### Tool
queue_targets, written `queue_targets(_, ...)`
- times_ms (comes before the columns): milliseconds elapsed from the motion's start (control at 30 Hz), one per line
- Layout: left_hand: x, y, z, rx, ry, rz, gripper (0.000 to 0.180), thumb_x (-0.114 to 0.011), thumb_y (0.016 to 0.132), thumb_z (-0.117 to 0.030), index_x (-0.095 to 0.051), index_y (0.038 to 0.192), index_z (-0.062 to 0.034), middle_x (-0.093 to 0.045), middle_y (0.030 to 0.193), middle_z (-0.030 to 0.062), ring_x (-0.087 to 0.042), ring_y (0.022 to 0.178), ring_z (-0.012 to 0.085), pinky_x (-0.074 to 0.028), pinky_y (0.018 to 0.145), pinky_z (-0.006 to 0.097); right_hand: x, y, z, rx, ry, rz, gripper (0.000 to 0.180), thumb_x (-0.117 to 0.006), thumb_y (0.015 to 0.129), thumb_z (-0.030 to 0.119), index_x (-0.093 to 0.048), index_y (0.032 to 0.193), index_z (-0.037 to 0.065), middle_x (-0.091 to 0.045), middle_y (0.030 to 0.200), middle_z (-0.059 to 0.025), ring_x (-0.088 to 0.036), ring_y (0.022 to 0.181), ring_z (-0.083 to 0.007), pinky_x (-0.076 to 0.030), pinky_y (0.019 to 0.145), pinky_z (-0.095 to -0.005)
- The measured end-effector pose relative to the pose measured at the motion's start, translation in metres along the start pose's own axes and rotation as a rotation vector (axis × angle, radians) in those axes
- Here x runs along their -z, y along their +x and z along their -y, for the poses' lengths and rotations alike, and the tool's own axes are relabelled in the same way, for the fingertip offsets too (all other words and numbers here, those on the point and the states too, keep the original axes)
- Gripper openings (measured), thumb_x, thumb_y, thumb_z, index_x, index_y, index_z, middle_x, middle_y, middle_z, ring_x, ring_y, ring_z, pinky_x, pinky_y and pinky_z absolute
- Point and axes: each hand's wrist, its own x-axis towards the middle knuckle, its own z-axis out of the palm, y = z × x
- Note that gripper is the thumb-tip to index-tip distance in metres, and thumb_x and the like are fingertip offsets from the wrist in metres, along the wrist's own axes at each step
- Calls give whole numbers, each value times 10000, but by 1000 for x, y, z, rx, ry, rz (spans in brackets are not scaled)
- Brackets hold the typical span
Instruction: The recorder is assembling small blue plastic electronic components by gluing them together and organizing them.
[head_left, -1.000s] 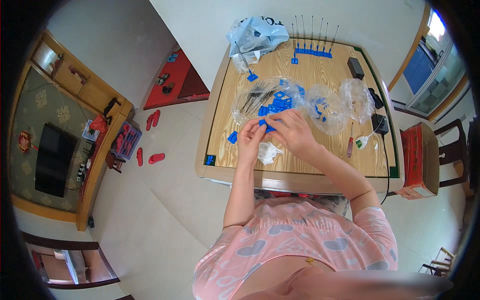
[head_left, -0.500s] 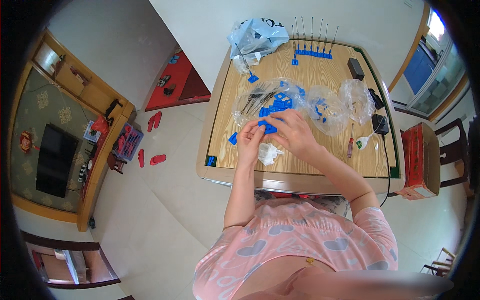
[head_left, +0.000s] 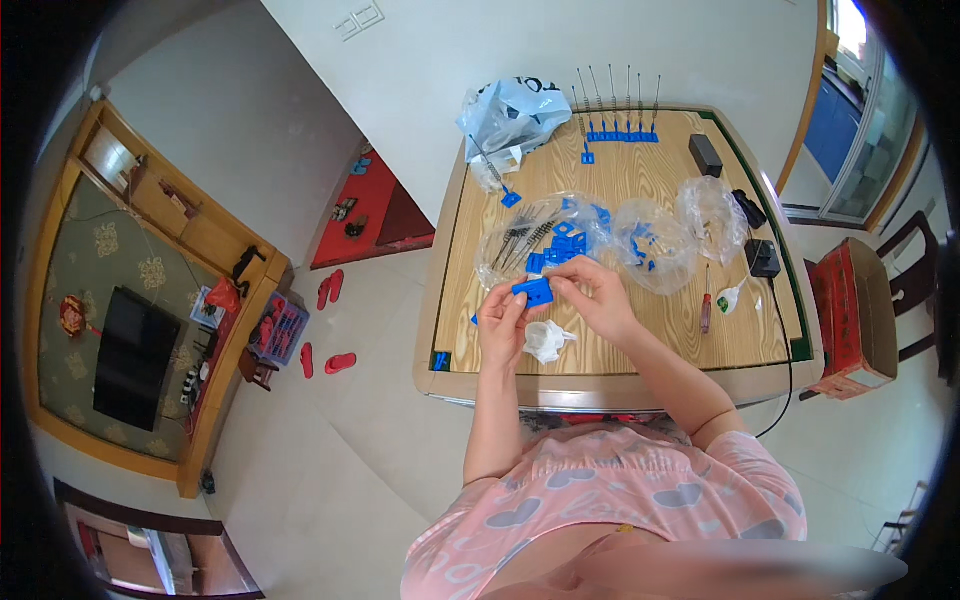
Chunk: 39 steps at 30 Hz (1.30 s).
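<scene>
Pinching blue plastic block (head_left: 533,291) between both grips: left hand (head_left: 500,322) below, right hand (head_left: 592,300) beside.

1. Garment: pink short-sleeved top (head_left: 610,490), loose fit, soft fabric.
2. Print: scattered heart shapes in pale grey-lilac and lighter pink, spread across chest and shoulders.
3. Sleeves: end above the elbow; both forearms bare.
4. Left hand (head_left: 500,322), right hand (head_left: 598,300): bare, no gloves; rings or a watch cannot be made out.

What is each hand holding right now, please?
Left hand: fingers closed on the blue plastic piece.
Right hand: fingers pinch the same blue plastic piece at its right end.
</scene>
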Motion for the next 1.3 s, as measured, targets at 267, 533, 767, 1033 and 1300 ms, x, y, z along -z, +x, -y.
queue_targets(267, 0, 1, 4, 25, 40, 26, 230, -527, 852, -37, -529, 1078, 11, -582, 1010, 149, -614, 869, 214, -554, 734, 319, 1, 5, -16, -115, 90, 25, 135, -633, 770, 107, -616, 847, -2, -597, 800, -57, -569, 771, -136, -458, 727, -271)
queue_targets(533, -9, 3, 2, 197, -154, -83, 247, -496, 867, -38, -502, 1106, 29, -598, 993, 149, -626, 846, 220, -549, 745, 324, 9, 7, -30, -250, 277, 109, 163, -633, 788, 110, -604, 902, -4, -600, 795, -57, -568, 766, -114, -465, 714, -259)
queue_targets(767, -4, 1, 17, 215, -105, -161, 230, -531, 861, -79, -530, 1073, 11, -585, 1026, 139, -615, 874, 207, -541, 752, 313, 1, -5, -43, -98, 49, 71, 185, -592, 810, 50, -576, 988, 1, -586, 895, -46, -557, 806, -110, -469, 735, -254)
queue_targets(1033, 13, -4, 71, 370, 206, -179, 180, -602, 825, -100, -593, 986, -21, -616, 906, 76, -589, 752, 110, -495, 629, 225, 20, -39, -106, -355, 334, 38, 230, -573, 811, 10, -537, 1038, 0, -589, 820, -25, -549, 737, -85, -456, 668, -221)
queue_targets(1300, 48, -17, 136, 442, 290, -108, 253, -605, 813, -52, -584, 1058, 8, -586, 706, 35, -529, 558, 89, -454, 523, 226, 25, -77, -170, -234, 175, -58, 225, -554, 825, -16, -538, 1047, 11, -535, 775, 22, -495, 681, -37, -408, 596, -169)
